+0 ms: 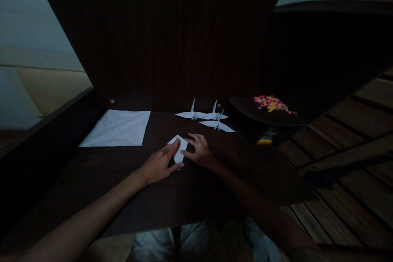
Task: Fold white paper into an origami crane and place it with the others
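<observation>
A small white folded paper (179,152), kite-like in outline, lies on the dark desk between my hands. My left hand (160,164) rests on it from the left, index fingertip on the upper part and thumb stretched along the lower tip, fingers apart. At the right edge of the paper is my right hand (200,152); its thumb and index finger touch or nearly touch that edge, spread from each other. Behind the hands stand three white paper cranes, one on the left (193,114), one at back right (215,115) and one in front (217,125).
A creased white paper sheet (118,128) lies flat at the left of the desk (138,208). On a raised shelf (245,108) at right sits a pile of small colourful pieces (270,103). A dark panel (172,41) rises behind; a side board (46,131) borders the left.
</observation>
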Demonstrator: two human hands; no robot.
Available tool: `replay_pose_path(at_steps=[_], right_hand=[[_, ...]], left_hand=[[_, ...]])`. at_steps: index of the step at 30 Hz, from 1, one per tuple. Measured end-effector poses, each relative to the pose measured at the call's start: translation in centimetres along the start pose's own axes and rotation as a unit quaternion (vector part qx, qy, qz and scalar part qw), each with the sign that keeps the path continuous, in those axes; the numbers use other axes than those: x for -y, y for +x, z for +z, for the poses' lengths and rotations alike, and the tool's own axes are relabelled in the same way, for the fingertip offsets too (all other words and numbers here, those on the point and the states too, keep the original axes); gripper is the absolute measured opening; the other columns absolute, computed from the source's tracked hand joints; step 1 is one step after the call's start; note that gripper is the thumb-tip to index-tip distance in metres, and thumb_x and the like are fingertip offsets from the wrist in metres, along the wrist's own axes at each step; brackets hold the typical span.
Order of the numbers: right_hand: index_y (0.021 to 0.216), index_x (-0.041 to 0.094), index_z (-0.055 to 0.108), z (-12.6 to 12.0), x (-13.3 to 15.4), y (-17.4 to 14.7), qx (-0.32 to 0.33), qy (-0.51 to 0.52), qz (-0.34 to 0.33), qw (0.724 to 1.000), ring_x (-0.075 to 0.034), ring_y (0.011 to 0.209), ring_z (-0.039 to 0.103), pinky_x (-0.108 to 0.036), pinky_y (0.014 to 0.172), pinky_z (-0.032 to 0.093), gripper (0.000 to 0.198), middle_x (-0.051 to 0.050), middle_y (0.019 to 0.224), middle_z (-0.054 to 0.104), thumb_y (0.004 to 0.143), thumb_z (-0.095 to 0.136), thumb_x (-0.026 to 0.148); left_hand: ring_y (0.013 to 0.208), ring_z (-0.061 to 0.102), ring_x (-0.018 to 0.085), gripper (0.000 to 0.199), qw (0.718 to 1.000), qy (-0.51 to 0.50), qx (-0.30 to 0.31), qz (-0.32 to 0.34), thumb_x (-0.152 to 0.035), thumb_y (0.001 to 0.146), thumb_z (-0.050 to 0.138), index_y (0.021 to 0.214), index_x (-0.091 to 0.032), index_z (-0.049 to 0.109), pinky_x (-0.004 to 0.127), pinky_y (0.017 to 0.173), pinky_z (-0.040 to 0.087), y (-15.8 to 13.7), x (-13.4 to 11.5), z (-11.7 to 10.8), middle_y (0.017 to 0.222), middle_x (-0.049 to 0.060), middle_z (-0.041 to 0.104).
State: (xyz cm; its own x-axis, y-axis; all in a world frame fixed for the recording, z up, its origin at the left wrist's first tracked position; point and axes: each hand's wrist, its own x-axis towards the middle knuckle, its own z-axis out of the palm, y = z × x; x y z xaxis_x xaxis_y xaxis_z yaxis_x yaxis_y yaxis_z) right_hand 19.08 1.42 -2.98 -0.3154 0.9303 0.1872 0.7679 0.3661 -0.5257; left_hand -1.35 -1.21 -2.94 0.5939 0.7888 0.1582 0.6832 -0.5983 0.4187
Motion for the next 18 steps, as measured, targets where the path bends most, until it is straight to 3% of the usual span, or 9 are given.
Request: replay_pose_path(at_steps=[9,14,18], right_hand=[[0.095,0.020,0.065,-0.06,-0.13,0.51,-0.067,0.160,-0.002,0.985,-0.023,0.099,0.056,-0.042,0.090,0.042,0.028,-0.006,0.100,0.066,0.069,0.071,0.028],[0.086,0.018,0.059,0.48,-0.33,0.86,-0.060,0.390,0.039,0.918,-0.015,0.073,0.061,-0.029,0.065,0.051,0.026,-0.003,0.084,0.063,0.066,0.070,0.030],[0.091,0.019,0.054,0.14,0.22,0.71,-0.065,0.483,0.071,0.870,-0.009,0.055,0.056,-0.024,0.049,0.049,0.041,0.002,0.078,0.059,0.058,0.076,0.030]], left_hand=[[0.140,0.025,0.027,0.101,0.996,-0.086,-0.033,0.009,-0.046,0.083,0.059,0.148,-0.022,-0.015,0.041,0.111,0.029,-0.13,-0.39,-0.53,0.155,0.014,0.016],[0.141,0.023,0.028,0.101,0.986,-0.112,-0.118,-0.017,-0.042,0.079,0.066,0.149,-0.022,-0.003,0.045,0.113,0.026,0.31,-0.21,-0.39,0.155,0.016,0.017],[0.140,0.024,0.031,0.108,0.965,-0.173,-0.172,-0.092,-0.043,0.069,0.074,0.149,-0.021,0.005,0.048,0.112,0.025,0.63,-0.27,-0.83,0.154,0.018,0.020]])
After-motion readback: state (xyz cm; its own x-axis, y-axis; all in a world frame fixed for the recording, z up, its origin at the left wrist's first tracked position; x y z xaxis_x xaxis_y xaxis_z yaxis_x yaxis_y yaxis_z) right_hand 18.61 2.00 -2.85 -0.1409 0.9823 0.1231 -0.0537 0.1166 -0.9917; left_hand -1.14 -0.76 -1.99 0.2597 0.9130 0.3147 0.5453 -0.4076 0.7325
